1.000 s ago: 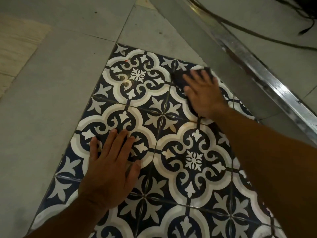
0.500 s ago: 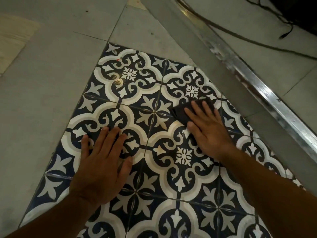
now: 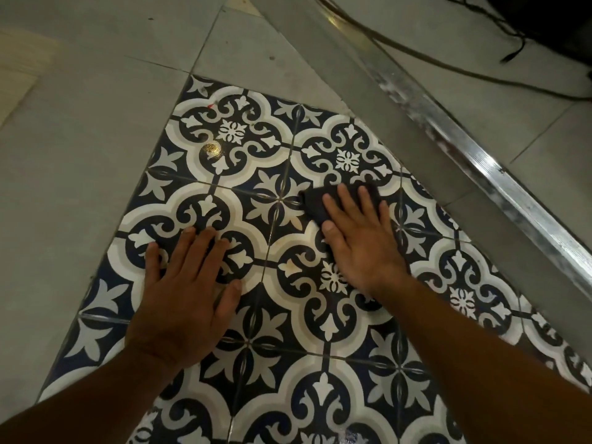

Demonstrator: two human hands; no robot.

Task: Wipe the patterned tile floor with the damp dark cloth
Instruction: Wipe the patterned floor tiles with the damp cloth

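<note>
Now the right hand (image 3: 358,232), pressed flat on the dark cloth (image 3: 315,201), has slid it nearer the flat left hand (image 3: 185,296), so more tile floor (image 3: 240,133) looks wiped.

One view only. The wide-angle head-worn camera looked forward and steeply down from close above the patterned tile floor (image 3: 326,328), which filled the centre; the metal threshold strip (image 3: 480,161) crossed the upper right corner diagonally.
</note>
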